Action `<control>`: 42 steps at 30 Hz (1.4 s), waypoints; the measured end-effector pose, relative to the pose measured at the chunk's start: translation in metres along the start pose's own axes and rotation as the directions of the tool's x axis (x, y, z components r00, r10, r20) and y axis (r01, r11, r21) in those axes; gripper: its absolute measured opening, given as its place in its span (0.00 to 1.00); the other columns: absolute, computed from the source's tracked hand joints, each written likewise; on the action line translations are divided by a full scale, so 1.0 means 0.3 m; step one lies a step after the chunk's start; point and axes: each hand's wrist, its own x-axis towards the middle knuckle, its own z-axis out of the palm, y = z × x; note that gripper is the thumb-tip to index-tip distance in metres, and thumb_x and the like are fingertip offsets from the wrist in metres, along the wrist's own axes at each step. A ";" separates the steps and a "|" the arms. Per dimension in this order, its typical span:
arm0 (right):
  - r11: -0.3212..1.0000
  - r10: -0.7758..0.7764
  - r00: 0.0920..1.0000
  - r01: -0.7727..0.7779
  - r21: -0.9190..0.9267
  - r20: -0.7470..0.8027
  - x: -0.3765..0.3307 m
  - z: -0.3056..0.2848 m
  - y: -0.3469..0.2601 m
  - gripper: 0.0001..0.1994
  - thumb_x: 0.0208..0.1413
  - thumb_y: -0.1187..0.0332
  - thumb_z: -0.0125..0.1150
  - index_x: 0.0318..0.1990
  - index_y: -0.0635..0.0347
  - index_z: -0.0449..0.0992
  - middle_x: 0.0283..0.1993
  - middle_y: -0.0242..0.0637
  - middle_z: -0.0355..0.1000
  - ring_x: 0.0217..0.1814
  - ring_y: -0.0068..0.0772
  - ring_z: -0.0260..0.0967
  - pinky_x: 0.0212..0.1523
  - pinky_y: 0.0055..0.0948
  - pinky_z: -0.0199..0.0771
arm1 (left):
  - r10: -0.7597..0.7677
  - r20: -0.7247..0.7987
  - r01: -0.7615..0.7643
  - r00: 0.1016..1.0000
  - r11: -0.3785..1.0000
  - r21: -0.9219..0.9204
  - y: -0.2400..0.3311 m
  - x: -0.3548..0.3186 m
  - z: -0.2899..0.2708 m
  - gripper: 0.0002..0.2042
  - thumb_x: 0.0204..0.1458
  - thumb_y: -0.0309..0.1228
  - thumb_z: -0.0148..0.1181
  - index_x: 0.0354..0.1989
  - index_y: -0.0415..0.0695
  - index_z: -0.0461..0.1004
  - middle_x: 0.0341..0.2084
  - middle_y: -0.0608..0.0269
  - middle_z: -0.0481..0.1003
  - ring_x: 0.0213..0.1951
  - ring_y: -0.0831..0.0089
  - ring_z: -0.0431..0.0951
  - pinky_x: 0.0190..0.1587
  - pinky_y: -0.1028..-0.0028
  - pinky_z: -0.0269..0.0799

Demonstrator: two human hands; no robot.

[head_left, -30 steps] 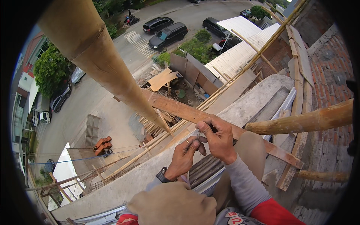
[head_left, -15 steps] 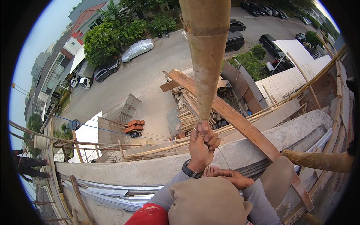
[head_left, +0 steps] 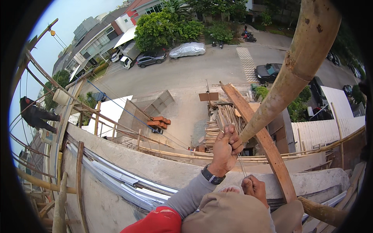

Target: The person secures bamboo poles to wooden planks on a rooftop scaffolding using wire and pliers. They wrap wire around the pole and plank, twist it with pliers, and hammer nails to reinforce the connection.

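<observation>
Since the earlier frame, the right hand [head_left: 255, 187] has been curled inward. Thin wire [head_left: 242, 166], stretched between it and the left hand [head_left: 226, 152], is gripped by both hands' closed fingers. One bamboo pole [head_left: 292, 72] and one plank [head_left: 269, 150] are positioned nearby; one concrete ledge [head_left: 163, 171] and one street [head_left: 217, 70] are seen below.

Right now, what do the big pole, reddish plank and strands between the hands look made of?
Big pole: bamboo, smooth, by its ringed joint. Reddish plank: apparently bare wood, from its mottled face. Strands: probably metal wire, thin and straight; finish unclear.
</observation>
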 end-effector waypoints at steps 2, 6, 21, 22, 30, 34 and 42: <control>0.991 -0.061 0.991 0.046 -0.129 -0.116 -0.009 0.016 -0.027 0.24 0.71 0.54 0.49 0.27 0.65 0.76 0.20 0.44 0.72 0.21 0.42 0.71 0.25 0.38 0.70 | 0.158 -0.043 -0.157 0.986 0.987 0.030 0.022 0.014 -0.007 0.08 0.72 0.33 0.40 0.40 0.52 0.66 0.20 0.77 0.55 0.18 0.85 0.49 0.19 0.81 0.46; 0.943 0.121 0.976 -0.171 -0.286 -0.183 -0.026 0.044 -0.054 0.27 0.72 0.54 0.44 0.25 0.64 0.75 0.22 0.47 0.72 0.22 0.51 0.70 0.26 0.42 0.69 | 0.235 -0.107 -0.232 0.966 0.972 0.043 0.039 0.025 -0.021 0.08 0.71 0.32 0.40 0.39 0.52 0.66 0.19 0.77 0.54 0.17 0.86 0.47 0.18 0.81 0.44; 0.931 0.298 0.948 -0.315 -0.184 -0.111 -0.087 0.058 -0.054 0.30 0.72 0.50 0.41 0.24 0.67 0.72 0.18 0.46 0.67 0.20 0.44 0.65 0.27 0.43 0.68 | 0.367 -0.205 -0.348 0.907 0.929 0.126 0.147 0.057 -0.095 0.10 0.72 0.36 0.41 0.38 0.52 0.67 0.18 0.78 0.54 0.16 0.85 0.46 0.17 0.80 0.42; 0.927 0.299 0.948 -0.316 -0.201 -0.108 -0.095 0.062 -0.040 0.30 0.72 0.50 0.41 0.24 0.67 0.72 0.18 0.46 0.67 0.20 0.44 0.65 0.27 0.43 0.68 | 0.424 -0.193 -0.402 0.885 0.905 0.142 0.166 0.060 -0.095 0.10 0.72 0.36 0.40 0.38 0.52 0.67 0.18 0.78 0.54 0.16 0.85 0.46 0.16 0.80 0.41; 0.957 0.115 0.959 -0.176 -0.229 -0.258 -0.131 0.061 0.153 0.28 0.72 0.51 0.42 0.27 0.67 0.72 0.20 0.49 0.69 0.21 0.48 0.66 0.28 0.45 0.69 | 0.603 -0.147 -0.585 0.784 0.797 0.151 0.314 0.082 -0.081 0.09 0.71 0.33 0.40 0.38 0.53 0.67 0.18 0.78 0.53 0.15 0.86 0.45 0.16 0.80 0.40; 0.983 -0.099 0.938 0.040 -0.182 -0.331 -0.084 0.074 0.127 0.23 0.71 0.54 0.46 0.31 0.64 0.74 0.22 0.54 0.71 0.25 0.60 0.70 0.30 0.50 0.70 | 0.529 -0.214 -0.522 0.821 0.848 0.095 0.176 0.097 -0.050 0.08 0.70 0.29 0.40 0.37 0.52 0.66 0.18 0.77 0.53 0.15 0.86 0.45 0.16 0.81 0.40; 0.855 0.250 0.968 -0.236 -0.463 -0.030 -0.140 0.000 0.048 0.30 0.70 0.48 0.41 0.29 0.65 0.79 0.24 0.57 0.74 0.30 0.65 0.74 0.36 0.54 0.75 | 0.287 0.019 -0.272 0.958 0.882 0.386 0.128 0.106 -0.140 0.09 0.71 0.36 0.42 0.38 0.51 0.67 0.18 0.77 0.53 0.16 0.86 0.46 0.15 0.80 0.39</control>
